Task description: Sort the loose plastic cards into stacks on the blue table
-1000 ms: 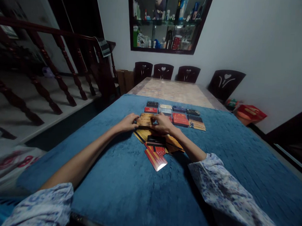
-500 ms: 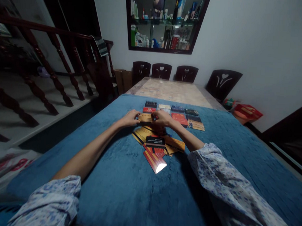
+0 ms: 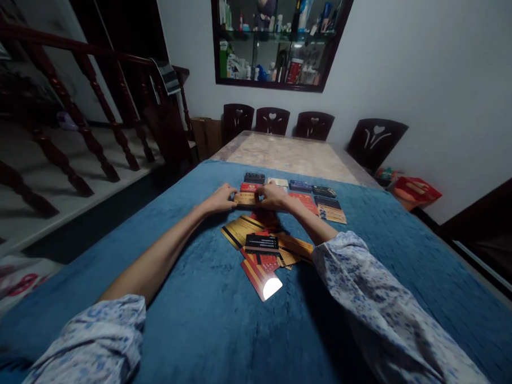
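Between my two hands is a gold card (image 3: 246,199) with a dark lower edge, at the front of the laid-out cards. My left hand (image 3: 220,200) grips its left end with closed fingers. On its right end, my right hand (image 3: 273,196) is closed as well. Nearer me lies a loose pile: a yellow card (image 3: 241,230), a black card (image 3: 262,244), an orange card (image 3: 295,246) and a red card (image 3: 260,278) with a bright white patch. Just behind the gold card is a red card (image 3: 248,187), partly covered.
Rows of card stacks lie beyond my hands, among them a black stack (image 3: 254,178), a blue stack (image 3: 300,186) and a red stack (image 3: 304,202). A blue cloth (image 3: 191,314) covers the near table. Chairs (image 3: 272,121) stand at the far end, and a railing (image 3: 85,116) runs left.
The gold card has settled slightly toward the cloth, below the red card, with both hands still at its ends. The loose pile looks unchanged; the view has shifted a little.
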The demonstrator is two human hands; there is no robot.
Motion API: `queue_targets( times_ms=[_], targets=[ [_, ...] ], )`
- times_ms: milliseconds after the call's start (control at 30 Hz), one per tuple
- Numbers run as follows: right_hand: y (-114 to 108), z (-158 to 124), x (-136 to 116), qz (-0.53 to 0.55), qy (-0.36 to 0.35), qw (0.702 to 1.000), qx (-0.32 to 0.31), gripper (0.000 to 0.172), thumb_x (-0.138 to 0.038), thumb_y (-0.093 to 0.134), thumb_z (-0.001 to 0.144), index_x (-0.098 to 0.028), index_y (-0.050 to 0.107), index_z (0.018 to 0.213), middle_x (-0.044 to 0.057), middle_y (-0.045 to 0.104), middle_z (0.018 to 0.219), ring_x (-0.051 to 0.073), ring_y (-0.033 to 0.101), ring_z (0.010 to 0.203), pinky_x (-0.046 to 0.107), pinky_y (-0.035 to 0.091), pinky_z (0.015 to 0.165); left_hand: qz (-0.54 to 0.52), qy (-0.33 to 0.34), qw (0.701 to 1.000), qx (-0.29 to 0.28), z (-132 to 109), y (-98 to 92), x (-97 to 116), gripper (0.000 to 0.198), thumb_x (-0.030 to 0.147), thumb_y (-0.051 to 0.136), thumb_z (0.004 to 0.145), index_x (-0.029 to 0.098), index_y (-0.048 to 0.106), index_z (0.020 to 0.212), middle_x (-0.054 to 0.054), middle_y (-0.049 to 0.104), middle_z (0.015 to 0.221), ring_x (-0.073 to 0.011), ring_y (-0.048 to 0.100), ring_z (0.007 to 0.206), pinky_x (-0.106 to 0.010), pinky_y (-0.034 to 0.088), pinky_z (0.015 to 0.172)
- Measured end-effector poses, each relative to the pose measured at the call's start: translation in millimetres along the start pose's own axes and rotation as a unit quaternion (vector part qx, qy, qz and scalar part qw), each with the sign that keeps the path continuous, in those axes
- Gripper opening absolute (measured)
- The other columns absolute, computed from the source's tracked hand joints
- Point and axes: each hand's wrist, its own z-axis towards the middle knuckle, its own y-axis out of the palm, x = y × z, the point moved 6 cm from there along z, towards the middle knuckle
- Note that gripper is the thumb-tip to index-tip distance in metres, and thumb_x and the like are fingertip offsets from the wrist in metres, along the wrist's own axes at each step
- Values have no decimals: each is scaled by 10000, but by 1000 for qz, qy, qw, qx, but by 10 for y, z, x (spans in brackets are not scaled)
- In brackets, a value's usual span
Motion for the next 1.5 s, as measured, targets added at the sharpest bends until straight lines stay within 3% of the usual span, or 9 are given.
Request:
queue_targets(
  times_ms=[200, 467, 900, 1167, 1500],
  targets=[
    [35, 29, 7, -5, -2, 1000, -16, 334, -360, 685, 854, -255, 766, 1161, 129, 697, 1285, 388, 517, 1284, 446, 480, 966, 21, 16, 1000, -14, 47, 58, -18, 407, 226, 667, 668, 160, 723, 1066, -75, 659, 1036, -265, 640, 1029, -361, 525, 983],
    [102, 88, 33, 1, -3, 1000, -23, 354, -393, 691, 853, -251, 767, 1168, 112, 742, 1205, 364, 561, 1258, 404, 485, 949, 37, 20, 999, -34, 75, 51, 28, 365, 185, 649, 671, 116, 716, 1022, -118, 680, 1093, -281, 638, 1045, -373, 516, 981],
    [179, 222, 71, -10, -40, 999, -29, 313, -350, 679, 840, -230, 783, 1109, 97, 778, 1137, 277, 687, 1073, 299, 480, 909, 30, 20, 998, -50, 105, 12, 75, 206, 203, 630, 626, 152, 690, 816, -49, 640, 863, -229, 601, 855, -304, 496, 798],
    [152, 243, 10, -22, -80, 996, -42, 296, -309, 635, 869, -190, 791, 1091, 116, 782, 1136, 272, 706, 1087, 340, 428, 1055, 14, 35, 994, -101, 116, 47, 109, 116, 197, 570, 615, 155, 615, 714, 8, 576, 664, -155, 511, 649, -252, 378, 609],
    [137, 205, 1, -23, -60, 997, -33, 326, -298, 673, 823, -215, 785, 1117, 101, 784, 1129, 269, 699, 1082, 300, 470, 980, 17, 38, 996, -83, 90, 42, 122, 137, 192, 534, 619, 151, 615, 722, 9, 574, 631, -154, 509, 629, -250, 375, 592]
  ],
)
